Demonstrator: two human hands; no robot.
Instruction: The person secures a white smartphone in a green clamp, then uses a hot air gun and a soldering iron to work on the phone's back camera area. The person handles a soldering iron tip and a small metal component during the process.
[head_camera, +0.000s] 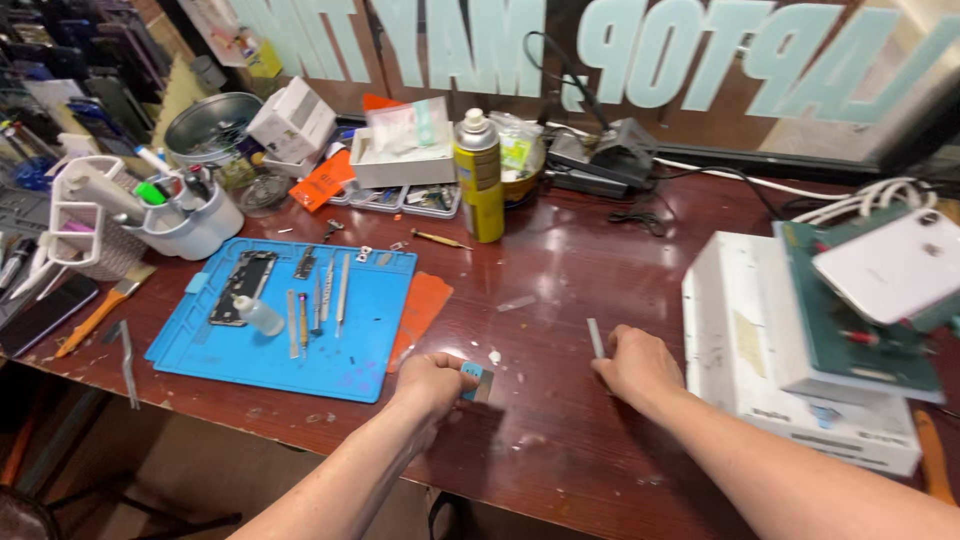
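Two bare hands were rested on the near part of the dark wooden workbench (580, 300). At the right, a white box-shaped unit (760, 380) with a green fixture (850, 340) on top was seen, and a white phone (895, 265) was laid back-up on the fixture. At the left, a blue work mat (340, 370) was spread, bearing small hand tools. The left hand (432, 382) was curled shut on a small blue-handled scraper (474, 380), its flat blade pressed to the wood. The right hand (632, 362) was closed around a thin grey strip (596, 338), held upright between the fingertips. Both items were judged light, stiff and thin. The scraper was best gripped by its blue handle, clear of the edge; the strip by its flat sides, since bending seemed likely.
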